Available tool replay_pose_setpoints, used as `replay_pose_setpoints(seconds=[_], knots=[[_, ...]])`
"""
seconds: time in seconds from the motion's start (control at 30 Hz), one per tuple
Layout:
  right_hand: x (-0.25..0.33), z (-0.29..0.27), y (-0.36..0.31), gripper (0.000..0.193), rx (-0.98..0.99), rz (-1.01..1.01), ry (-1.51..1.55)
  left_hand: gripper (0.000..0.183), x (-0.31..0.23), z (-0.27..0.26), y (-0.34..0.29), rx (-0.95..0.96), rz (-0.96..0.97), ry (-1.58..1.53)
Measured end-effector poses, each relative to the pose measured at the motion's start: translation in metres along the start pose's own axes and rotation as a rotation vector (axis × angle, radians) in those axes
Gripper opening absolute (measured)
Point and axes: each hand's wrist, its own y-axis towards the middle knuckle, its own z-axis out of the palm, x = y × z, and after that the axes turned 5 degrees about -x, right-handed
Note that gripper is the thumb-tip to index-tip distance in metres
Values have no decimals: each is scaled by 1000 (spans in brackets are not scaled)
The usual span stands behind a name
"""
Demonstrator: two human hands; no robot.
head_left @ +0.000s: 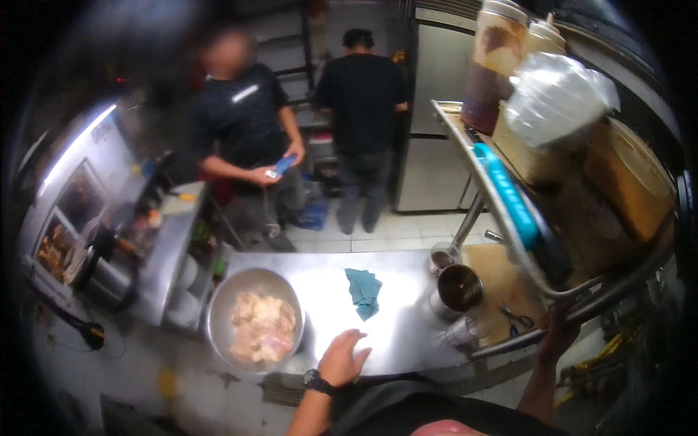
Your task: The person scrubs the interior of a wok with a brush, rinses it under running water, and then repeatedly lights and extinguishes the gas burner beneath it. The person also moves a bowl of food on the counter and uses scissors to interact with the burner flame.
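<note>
Bright steel tabletop (407, 338) spans the front of a cramped kitchen, and a crumpled blue-green cloth (363, 293) lies on its middle, just beyond the left hand (343, 359). That hand's fingers are loosely spread and grasp nothing; whether they touch the steel, I cannot tell. The right hand (558, 333) is at the metal rail (509, 343) of the rack, but its fingers are partly hidden, so I cannot tell how firmly it grips, if at all. As a judgement, reaching the cloth calls for a low, forward move of the left hand, gathering its middle rather than a loose corner, while any pressure on the rail stays gentle. Left of the cloth sits a wide bowl (220, 312) of raw meat (263, 327), best kept clear of the sleeve-free wrist. To the right stand a pot (461, 286) with dark contents and a cutting board (496, 263) bearing scissors (517, 318). Above the board, the rack's tray carries a sauce bottle (494, 65), which a jolt could tip. Farther off, one co-worker (251, 116) holds a blue object (284, 165); another (361, 94) faces away.
</note>
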Motion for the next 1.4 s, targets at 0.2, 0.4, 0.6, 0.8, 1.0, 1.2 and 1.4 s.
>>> replay_pose_setpoints(seconds=[0.2,0.4,0.6,0.8,1.0,1.2,1.4], knots=[[-12,-8,9,26,-165,-86,-43,42,62,-36,4,486,105,-118],[-10,-9,15,29,-323,-11,-85,43,63,-66,27,594,208,-297],[-28,-15,18,20,-327,96,-283,43,80,-104,30,575,163,-280],[-79,-102,54,16,-193,-388,-717,43,87,-122,15,526,148,-298],[-23,1,17,10,-387,39,-38,39,51,-131,3,438,118,-295],[-22,-8,16,22,-227,-214,-470,37,14,-124,-28,437,167,-251],[-6,24,4,24,-284,-286,-334,38,-25,-119,-66,467,145,-199]])
